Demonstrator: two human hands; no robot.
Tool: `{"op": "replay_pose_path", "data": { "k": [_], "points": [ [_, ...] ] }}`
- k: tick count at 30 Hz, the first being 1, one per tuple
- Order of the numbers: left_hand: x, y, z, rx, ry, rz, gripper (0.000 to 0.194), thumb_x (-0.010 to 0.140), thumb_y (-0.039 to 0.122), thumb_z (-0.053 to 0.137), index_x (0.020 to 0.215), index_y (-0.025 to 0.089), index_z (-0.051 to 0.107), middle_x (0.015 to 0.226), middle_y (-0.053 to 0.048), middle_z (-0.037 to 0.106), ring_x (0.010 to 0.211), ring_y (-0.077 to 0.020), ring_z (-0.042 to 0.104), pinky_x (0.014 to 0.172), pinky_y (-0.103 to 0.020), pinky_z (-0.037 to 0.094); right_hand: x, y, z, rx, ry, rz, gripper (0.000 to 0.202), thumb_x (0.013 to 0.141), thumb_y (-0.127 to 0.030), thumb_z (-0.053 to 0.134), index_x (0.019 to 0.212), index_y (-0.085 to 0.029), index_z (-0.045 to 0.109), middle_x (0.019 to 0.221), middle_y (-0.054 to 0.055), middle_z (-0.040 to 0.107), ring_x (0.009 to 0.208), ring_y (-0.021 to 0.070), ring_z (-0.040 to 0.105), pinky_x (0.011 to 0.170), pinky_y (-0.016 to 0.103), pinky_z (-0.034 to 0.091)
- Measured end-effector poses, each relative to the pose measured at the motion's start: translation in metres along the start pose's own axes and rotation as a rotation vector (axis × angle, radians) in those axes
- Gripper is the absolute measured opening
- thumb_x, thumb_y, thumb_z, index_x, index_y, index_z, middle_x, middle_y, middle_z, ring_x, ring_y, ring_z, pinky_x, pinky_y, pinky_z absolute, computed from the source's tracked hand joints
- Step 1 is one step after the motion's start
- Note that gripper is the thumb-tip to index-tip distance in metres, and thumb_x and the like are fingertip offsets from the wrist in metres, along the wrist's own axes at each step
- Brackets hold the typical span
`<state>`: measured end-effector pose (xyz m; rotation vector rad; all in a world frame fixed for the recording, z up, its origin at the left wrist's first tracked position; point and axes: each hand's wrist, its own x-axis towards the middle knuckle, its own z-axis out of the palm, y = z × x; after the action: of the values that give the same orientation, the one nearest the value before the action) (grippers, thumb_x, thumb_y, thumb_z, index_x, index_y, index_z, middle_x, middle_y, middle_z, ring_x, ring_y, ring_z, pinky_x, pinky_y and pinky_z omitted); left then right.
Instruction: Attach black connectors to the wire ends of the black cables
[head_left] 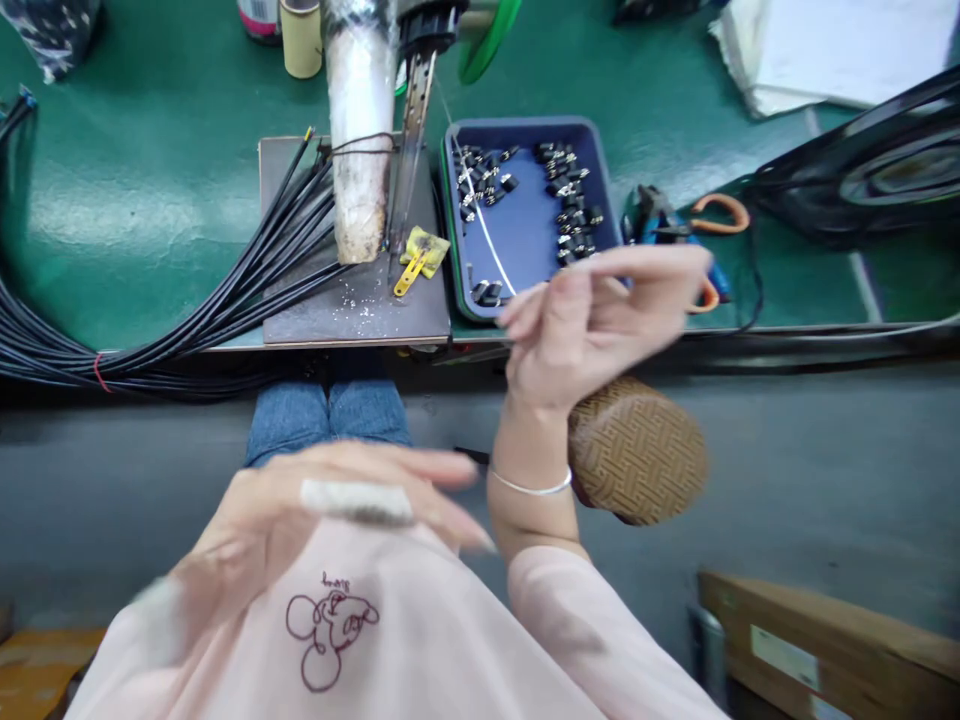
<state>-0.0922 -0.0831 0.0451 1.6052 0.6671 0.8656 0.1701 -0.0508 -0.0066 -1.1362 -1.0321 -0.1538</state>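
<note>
My right hand (592, 325), blurred by motion, is raised over the table's front edge by a blue tray (611, 215). Its fingers are partly bent and apart, and I see nothing held. A thin pale wire (487, 232) crosses the tray and ends close to these fingers; whether it touches them I cannot tell. Small black connectors (574, 205) lie in the tray in two main groups. Close to my shirt, my left hand (330, 490) is stretched out flat with white tape around one finger, and nothing shows in it.
Black cables (247, 270) lie bundled on a dark board (300, 318) under a whitish, plastic-wrapped cylinder (361, 150). Beside it are a perforated metal rod (416, 130) and a yellow tag (411, 270). Orange-handled pliers (664, 225) lie right of the tray. A brown stool (641, 455) stands below.
</note>
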Motion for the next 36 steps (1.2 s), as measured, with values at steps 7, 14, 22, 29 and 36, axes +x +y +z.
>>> {"op": "replay_pose_path", "data": {
  "k": [7, 14, 22, 29, 36],
  "points": [
    [0.062, -0.046, -0.007, 0.683, 0.403, 0.287, 0.01, 0.09, 0.018, 0.067, 0.095, 0.019, 0.076, 0.092, -0.006, 0.075, 0.088, -0.019, 0.068, 0.087, -0.037, 0.052, 0.027, -0.039, -0.048, -0.541, -0.337, -0.078, 0.016, 0.095, -0.036, 0.055, 0.108, -0.027, 0.06, 0.064, -0.005, 0.062, 0.044, 0.014, 0.056, 0.046, 0.03, 0.04],
    [0.109, -0.081, -0.027, 1.083, 0.269, 0.252, 0.019, 0.094, 0.021, 0.058, 0.103, 0.015, 0.075, 0.093, -0.01, 0.066, 0.086, -0.0228, 0.058, 0.079, -0.037, 0.047, 0.067, 0.025, -0.061, -1.038, -0.653, 0.15, 0.01, 0.082, -0.021, 0.061, 0.075, -0.024, 0.055, 0.071, 0.004, 0.068, 0.068, 0.0236, 0.065, 0.067, 0.035, 0.043],
    [0.104, -0.088, -0.02, 1.192, 0.271, 0.337, 0.023, 0.098, 0.014, 0.048, 0.103, 0.013, 0.069, 0.093, -0.011, 0.068, 0.084, -0.0242, 0.056, 0.079, -0.036, 0.045, 0.075, 0.059, -0.052, -1.113, -0.837, 0.168, 0.019, 0.076, -0.015, 0.062, 0.065, -0.024, 0.048, 0.068, 0.005, 0.064, 0.066, 0.0227, 0.058, 0.065, 0.034, 0.035],
    [0.099, -0.077, -0.017, 0.986, 0.116, 0.263, 0.012, 0.094, 0.021, 0.059, 0.086, 0.014, 0.066, 0.086, -0.01, 0.067, 0.084, -0.0243, 0.059, 0.077, -0.035, 0.046, 0.066, 0.058, -0.044, -0.944, -0.861, 0.126, 0.017, 0.074, -0.017, 0.061, 0.065, -0.024, 0.048, 0.073, 0.003, 0.062, 0.067, 0.0194, 0.056, 0.063, 0.031, 0.036],
    [0.084, -0.033, -0.003, 0.241, -0.639, 0.022, 0.009, 0.087, 0.021, 0.072, 0.081, 0.014, 0.072, 0.074, -0.002, 0.072, 0.062, -0.01, 0.059, 0.064, -0.021, 0.043, 0.062, 0.049, -0.031, -0.844, -0.737, 0.106, 0.018, 0.072, -0.017, 0.061, 0.065, -0.024, 0.046, 0.071, 0.002, 0.058, 0.066, 0.018, 0.053, 0.063, 0.032, 0.037]
  ]
}}
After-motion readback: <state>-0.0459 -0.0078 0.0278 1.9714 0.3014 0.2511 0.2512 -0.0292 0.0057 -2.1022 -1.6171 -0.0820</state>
